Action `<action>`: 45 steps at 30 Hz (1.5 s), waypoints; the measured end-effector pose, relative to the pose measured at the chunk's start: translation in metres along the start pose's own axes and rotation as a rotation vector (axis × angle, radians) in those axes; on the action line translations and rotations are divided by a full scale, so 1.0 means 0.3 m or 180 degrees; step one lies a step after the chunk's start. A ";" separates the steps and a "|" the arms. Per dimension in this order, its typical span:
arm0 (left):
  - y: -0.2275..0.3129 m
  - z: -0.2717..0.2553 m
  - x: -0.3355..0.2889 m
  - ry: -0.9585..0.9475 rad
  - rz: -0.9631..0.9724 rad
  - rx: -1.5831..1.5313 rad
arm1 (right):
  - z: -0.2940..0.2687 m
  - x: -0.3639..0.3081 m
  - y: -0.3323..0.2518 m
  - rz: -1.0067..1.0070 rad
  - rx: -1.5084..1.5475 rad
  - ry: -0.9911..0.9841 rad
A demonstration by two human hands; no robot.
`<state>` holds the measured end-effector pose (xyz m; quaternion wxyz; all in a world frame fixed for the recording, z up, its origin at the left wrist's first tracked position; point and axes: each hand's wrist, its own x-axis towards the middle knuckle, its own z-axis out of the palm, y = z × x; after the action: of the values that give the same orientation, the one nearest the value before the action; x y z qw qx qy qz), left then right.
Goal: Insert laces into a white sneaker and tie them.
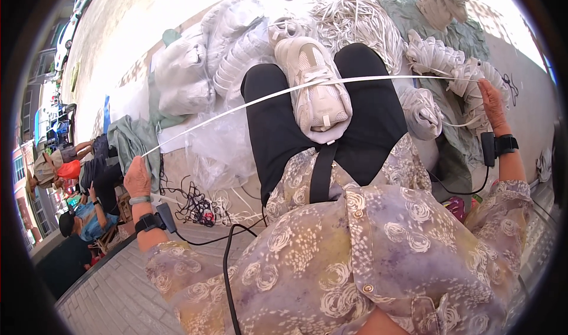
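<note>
White lace (378, 78), head view: running taut right across the front of the body, crossing above both legs of the black trousers (272, 122)! Pinching it at one side with the left hand (137, 178), set well out and low, gripping firmly between fingers and thumb. Gripping it at the other side with the right hand (493, 104), sitting higher in the view, closing on the lace at the fingertips. Passing over a pale sneaker (322, 104) lodged between the knees; not showing clearly whether touching it or hanging just above. Spotting coiled white bundles (421, 113) near the right hand, and beyond the knees a loose heap of white strands (358, 27). Looking left: seeing plastic-wrapped bundles (183, 78), then a grey-green cloth (131, 135) lying just beside the left hand, with a tangle of black cords (201, 208) lying on the ground nearby. Wearing a floral shirt (296, 264) and black wrist straps (149, 222). Catching, too, a co-worker in blue (97, 221) at the far left.
</note>
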<state>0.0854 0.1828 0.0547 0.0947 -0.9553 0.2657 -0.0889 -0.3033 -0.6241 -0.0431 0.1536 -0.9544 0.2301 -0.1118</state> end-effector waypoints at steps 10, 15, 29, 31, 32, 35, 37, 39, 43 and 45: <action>-0.416 -0.170 -0.256 -0.0538 -0.1464 0.0340 | -0.563 -0.008 0.501 0.0182 -0.0768 0.0701; -0.348 -0.067 -0.157 -0.0612 -0.1948 0.0239 | -0.308 -0.012 0.368 0.1529 0.0895 0.0075; 1.079 0.017 0.261 -0.3996 -0.1244 -0.5220 | 0.347 0.100 -0.976 0.1514 0.3845 -0.2213; 1.133 0.031 0.297 -0.3700 -0.1124 -0.5008 | 0.395 0.125 -0.975 0.1527 0.3919 -0.2018; 1.148 0.039 0.311 -0.3357 -0.1053 -0.4810 | 0.413 0.136 -0.981 0.1609 0.4015 -0.1998; 1.183 0.047 0.346 -0.2757 -0.1105 -0.4782 | 0.445 0.149 -0.985 0.1725 0.4259 -0.1553; 1.197 0.035 0.348 -0.2263 -0.1334 -0.5165 | 0.456 0.140 -0.984 0.1644 0.4364 -0.1442; 1.184 0.038 0.340 -0.2335 -0.1307 -0.5388 | 0.459 0.133 -0.983 0.1487 0.4472 -0.1321; 1.167 0.038 0.303 -0.2508 -0.1448 -0.5595 | 0.471 0.118 -0.984 0.1443 0.4628 -0.1215; 1.157 0.042 0.285 -0.2536 -0.1379 -0.5656 | 0.471 0.115 -0.990 0.1196 0.4369 -0.1090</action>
<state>-0.0102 -0.1523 -0.0265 -0.5905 -0.6674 0.0047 0.4538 -0.1129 -0.3548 -0.0668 0.7676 -0.5918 0.2407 -0.0518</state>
